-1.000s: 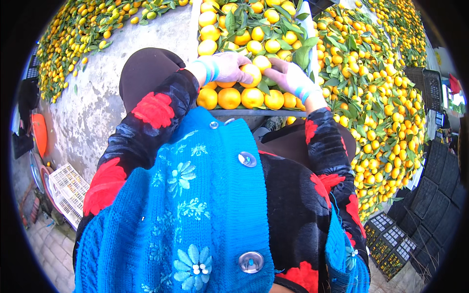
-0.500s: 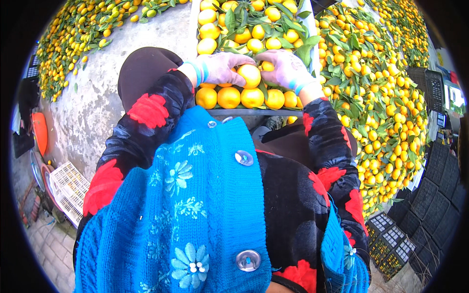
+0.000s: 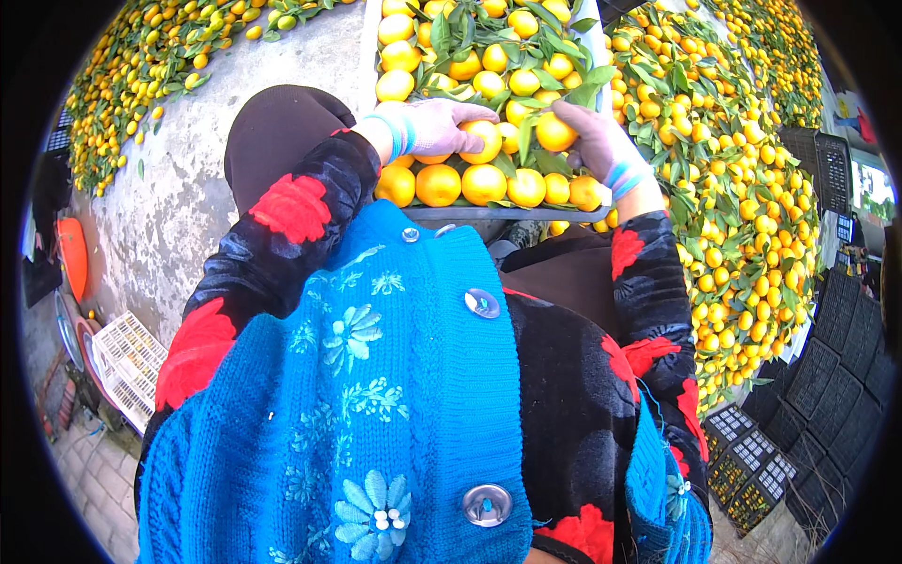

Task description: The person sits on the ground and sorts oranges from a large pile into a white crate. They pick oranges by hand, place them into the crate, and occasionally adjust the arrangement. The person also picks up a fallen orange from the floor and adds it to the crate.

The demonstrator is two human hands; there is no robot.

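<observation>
In the head view a shallow crate of orange mandarins with green leaves stands in front of my knees. My left hand, in a pale glove with a blue cuff, grips a mandarin between thumb and fingers, low over the fruit in the crate. Near the crate's right side, my right hand, gloved alike, holds another mandarin, with leaves close beside it. A row of mandarins lines the near edge of the crate.
Heaped mandarins with leaves cover the ground to the right, with another pile at far left. Black crates are stacked at lower right. A white slatted crate and an orange object lie on the left.
My right hand has moved right, away from the left, and now holds a mandarin of its own. My left hand stays on its mandarin, almost where it was.
</observation>
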